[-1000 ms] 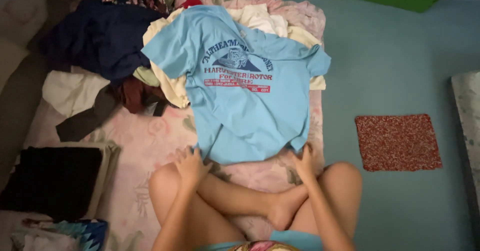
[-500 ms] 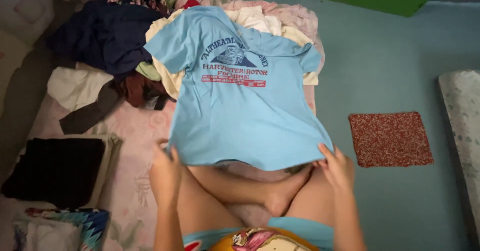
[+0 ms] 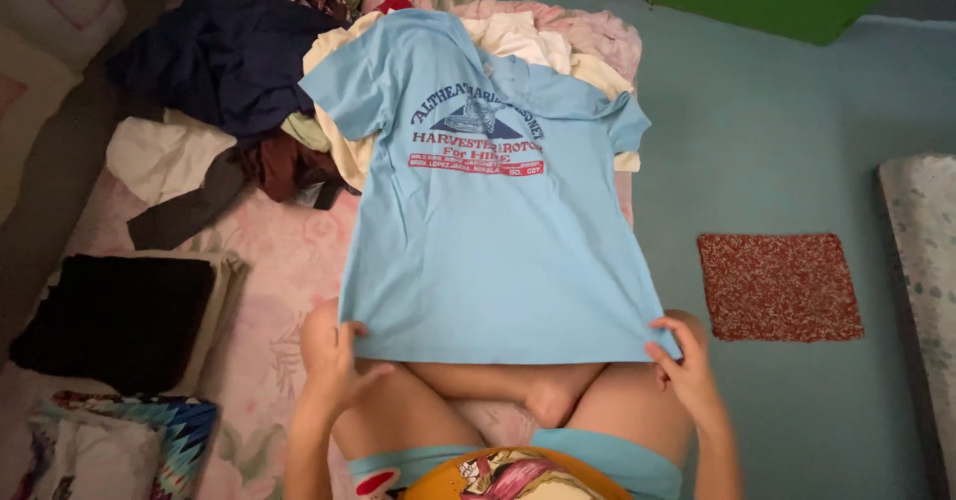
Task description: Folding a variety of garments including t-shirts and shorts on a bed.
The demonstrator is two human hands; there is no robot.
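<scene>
Hands grip the near hem of a light blue T-shirt: the left hand pinches its left corner, the right hand its right corner, pulling the cloth flat. It lies print up over the person's knees, collar far on the clothes pile, long axis near to far.

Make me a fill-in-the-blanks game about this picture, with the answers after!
1. Both hands hold the bottom edge of a light ____ T-shirt.
2. The left hand and right hand each pinch one bottom ____ of it.
3. The small speckled mat on the floor is ____.
4. The shirt's top lies on a ____ of clothes.

Answers: blue; corner; red; pile
</scene>
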